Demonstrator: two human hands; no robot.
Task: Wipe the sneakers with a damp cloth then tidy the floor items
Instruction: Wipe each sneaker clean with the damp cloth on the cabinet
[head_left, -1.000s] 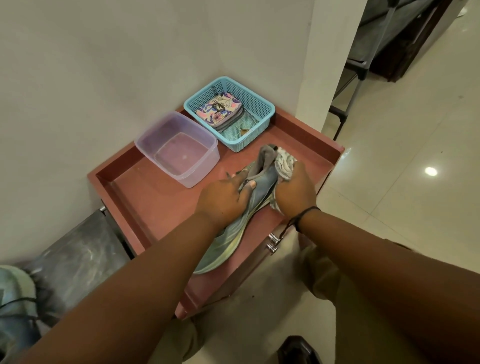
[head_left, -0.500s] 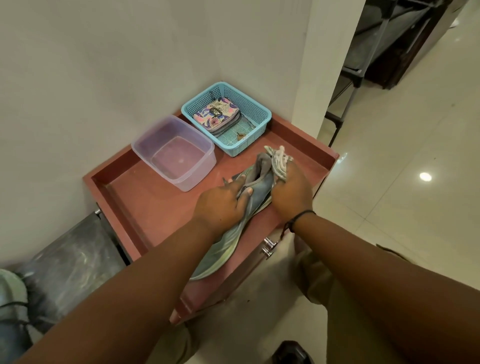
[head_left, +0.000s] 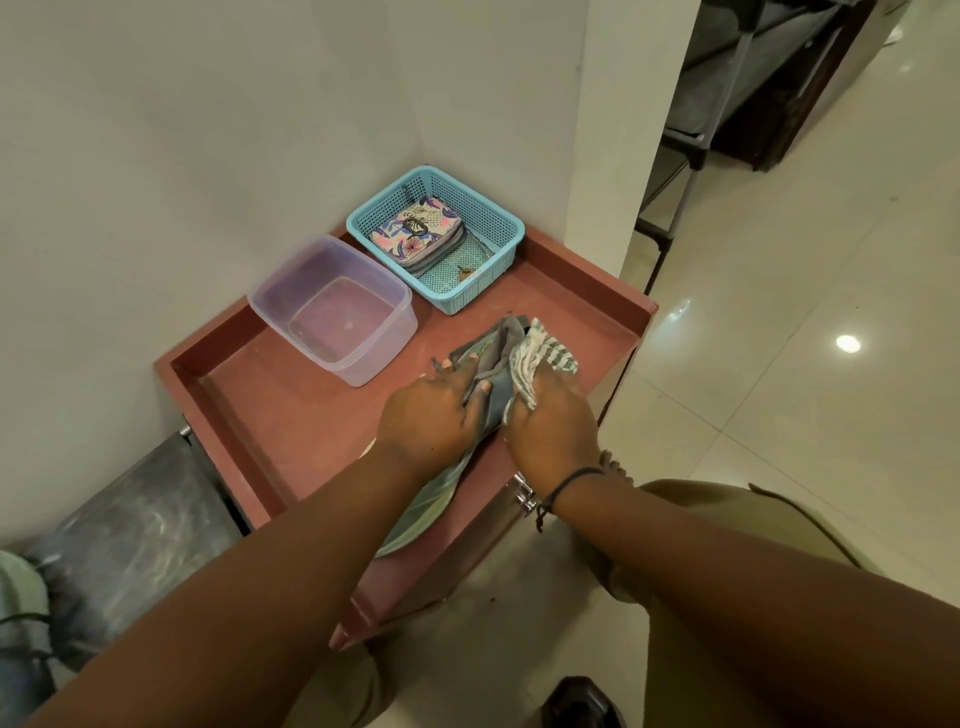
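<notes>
Where the far-left corner of the table (head_left: 249, 415) meets the wall, a clear plastic tub (head_left: 332, 306) sits with what looks like a little water in its bottom. Red-brown table, raised rim all round. Just beside the tub, at the far corner, a blue mesh basket (head_left: 488, 228) holds a floral-print pouch (head_left: 415, 234) leaning against its left wall; a small brown scrap lies on the basket floor.

Left hand (head_left: 431, 415): fingers curled around the upper of a grey-green sneaker (head_left: 441, 493), thumb pressed on the inner side, grasping it. Sneaker lies on the table near the front-right edge, its pale sole end reaching back toward the front edge under the left forearm.

Right hand (head_left: 553, 426): fingers clenched around a white-and-grey striped cloth (head_left: 540, 358), bunched and pressed against the sneaker's right side near its opening. Dark cord bracelet (head_left: 571, 480) on the right wrist.

Off the table's left side, low down, a dark shiny bag (head_left: 130, 530). To the right, glossy pale floor tiles (head_left: 805, 364).
</notes>
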